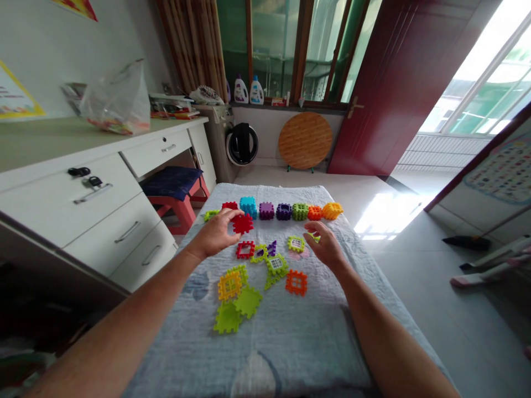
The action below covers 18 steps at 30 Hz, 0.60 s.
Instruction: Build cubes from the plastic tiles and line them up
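left hand [216, 232] — fingers clamped on a red tile [243, 224], held by its edge; right hand [326, 244], fingers apart — stacks [284, 211] beyond seemingly grouped by colour.

Left hand [211, 236] pinching a red notched piece [243, 223] above a cloth-covered bench [186, 348], right hand [326, 243] half-curled beside a partly hidden lime piece [316, 238], loose coloured pieces [277, 266] between, a row of colourful stacks [266, 210] behind, round wooden tabletop [306, 140] beyond
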Each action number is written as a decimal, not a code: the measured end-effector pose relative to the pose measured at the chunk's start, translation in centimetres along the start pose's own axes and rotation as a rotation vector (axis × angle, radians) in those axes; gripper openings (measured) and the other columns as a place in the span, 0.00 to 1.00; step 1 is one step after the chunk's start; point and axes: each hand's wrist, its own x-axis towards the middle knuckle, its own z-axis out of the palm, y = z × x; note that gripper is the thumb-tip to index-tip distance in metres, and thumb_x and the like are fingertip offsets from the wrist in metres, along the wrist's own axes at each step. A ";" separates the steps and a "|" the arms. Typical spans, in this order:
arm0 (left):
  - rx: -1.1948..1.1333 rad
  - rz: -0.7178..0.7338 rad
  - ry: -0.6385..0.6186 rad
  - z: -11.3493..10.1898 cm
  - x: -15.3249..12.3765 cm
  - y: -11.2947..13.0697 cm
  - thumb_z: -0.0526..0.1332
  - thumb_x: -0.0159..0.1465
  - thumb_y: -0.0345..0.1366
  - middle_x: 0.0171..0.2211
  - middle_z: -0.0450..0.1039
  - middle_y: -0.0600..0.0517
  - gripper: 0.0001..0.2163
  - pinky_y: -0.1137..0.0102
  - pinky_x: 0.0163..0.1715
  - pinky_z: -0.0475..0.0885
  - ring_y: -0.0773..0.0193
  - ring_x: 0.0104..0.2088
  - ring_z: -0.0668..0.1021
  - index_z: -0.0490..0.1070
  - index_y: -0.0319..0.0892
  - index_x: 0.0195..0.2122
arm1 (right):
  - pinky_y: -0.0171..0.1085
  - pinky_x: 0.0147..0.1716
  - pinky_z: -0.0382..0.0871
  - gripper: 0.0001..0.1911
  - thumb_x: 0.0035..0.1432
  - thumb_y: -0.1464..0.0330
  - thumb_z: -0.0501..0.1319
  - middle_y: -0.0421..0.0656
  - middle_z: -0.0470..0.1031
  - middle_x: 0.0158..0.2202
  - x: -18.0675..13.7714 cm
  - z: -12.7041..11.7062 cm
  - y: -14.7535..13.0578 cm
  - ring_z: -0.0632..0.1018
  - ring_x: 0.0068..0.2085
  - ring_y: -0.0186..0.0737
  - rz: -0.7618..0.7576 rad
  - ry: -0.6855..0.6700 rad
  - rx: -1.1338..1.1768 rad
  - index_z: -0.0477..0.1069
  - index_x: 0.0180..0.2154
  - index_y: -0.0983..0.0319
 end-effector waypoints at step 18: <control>0.227 -0.185 -0.259 -2.2 8.9 -9.6 0.60 0.44 0.26 0.44 0.77 0.49 0.26 0.70 0.46 0.70 0.57 0.45 0.78 0.72 0.42 0.47 | 0.38 0.38 0.69 0.10 0.56 0.66 0.54 0.45 0.74 0.37 -0.2 0.2 2.1 0.75 0.36 0.40 0.090 -0.041 -0.139 0.70 0.38 0.60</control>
